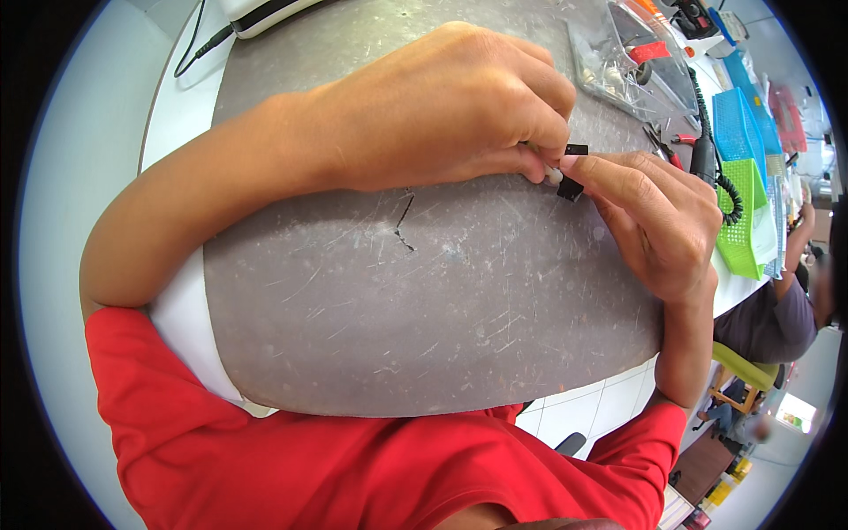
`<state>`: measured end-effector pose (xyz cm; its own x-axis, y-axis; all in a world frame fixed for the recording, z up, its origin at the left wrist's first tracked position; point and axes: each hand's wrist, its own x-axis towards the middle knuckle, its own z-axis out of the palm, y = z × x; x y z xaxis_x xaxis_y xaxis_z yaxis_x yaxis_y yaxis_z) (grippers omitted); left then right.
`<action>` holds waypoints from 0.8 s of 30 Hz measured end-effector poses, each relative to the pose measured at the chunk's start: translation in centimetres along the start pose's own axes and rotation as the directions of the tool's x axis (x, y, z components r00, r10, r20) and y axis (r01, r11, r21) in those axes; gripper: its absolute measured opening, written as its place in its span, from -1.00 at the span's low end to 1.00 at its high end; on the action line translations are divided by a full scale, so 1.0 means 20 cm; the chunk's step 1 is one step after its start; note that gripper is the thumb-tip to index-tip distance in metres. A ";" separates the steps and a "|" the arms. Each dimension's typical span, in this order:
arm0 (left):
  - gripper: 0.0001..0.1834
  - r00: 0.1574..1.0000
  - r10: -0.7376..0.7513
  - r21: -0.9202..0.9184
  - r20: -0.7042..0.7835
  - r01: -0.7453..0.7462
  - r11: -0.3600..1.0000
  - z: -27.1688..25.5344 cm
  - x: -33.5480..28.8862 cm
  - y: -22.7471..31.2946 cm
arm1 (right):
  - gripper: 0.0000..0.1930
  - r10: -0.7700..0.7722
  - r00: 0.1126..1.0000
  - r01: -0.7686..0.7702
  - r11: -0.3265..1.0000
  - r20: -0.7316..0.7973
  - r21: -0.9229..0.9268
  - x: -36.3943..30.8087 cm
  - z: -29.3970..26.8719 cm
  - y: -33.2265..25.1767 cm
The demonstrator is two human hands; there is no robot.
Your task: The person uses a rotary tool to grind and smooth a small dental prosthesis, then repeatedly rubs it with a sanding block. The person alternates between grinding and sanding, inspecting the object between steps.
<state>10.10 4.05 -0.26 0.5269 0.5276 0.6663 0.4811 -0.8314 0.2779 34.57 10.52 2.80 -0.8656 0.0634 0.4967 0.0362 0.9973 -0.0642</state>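
Note:
Both hands meet above the right part of a scratched grey work mat, their fingertips almost touching. My right hand (658,212) is closed in a pinch on a small flat black piece (572,189), which shows above and below the thumb and finger. My left hand (468,106) arches over from the left, fingers curled down and pinched together. At its fingertips, against the black piece, a small whitish rounded piece (554,176) peeks out. The fingers cover most of both pieces, so their exact kind and whether they are joined cannot be made out.
A clear plastic tray (618,93) of small parts lies beyond my right hand, near red-handled pliers (664,148) and a coiled black cord (731,199). Green (742,221) and blue baskets (738,124) line the right. A white device (265,13) stands far left. Other people sit at right.

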 end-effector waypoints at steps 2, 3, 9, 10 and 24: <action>-0.83 1.000 0.005 0.009 0.003 -0.005 1.000 0.00 0.00 0.00 | -0.66 0.000 1.000 0.000 1.000 0.022 -0.001 0.00 -0.01 0.00; -0.83 1.000 0.007 0.017 0.003 -0.007 1.000 0.00 0.00 0.00 | -0.69 0.000 0.999 0.000 1.000 0.042 -0.002 0.01 -0.02 0.00; -0.83 0.999 0.010 0.045 0.050 -0.012 0.999 -0.02 0.02 0.01 | -0.80 -0.002 0.995 0.002 1.000 0.100 0.000 0.02 -0.04 -0.01; -0.83 0.998 0.007 0.044 0.063 -0.009 0.999 -0.03 0.02 0.02 | -0.80 -0.004 0.995 0.004 1.000 0.097 0.000 0.02 -0.04 -0.01; -0.85 0.997 0.066 0.086 0.050 -0.070 0.994 -0.01 0.01 -0.01 | -0.67 -0.036 0.999 0.036 0.999 0.002 -0.018 -0.01 0.01 0.00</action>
<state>9.94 4.20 -0.03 0.5916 0.4797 0.6480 0.5016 -0.8482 0.1700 34.58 10.49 2.46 -0.8672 0.0270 0.4972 0.0138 0.9994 -0.0303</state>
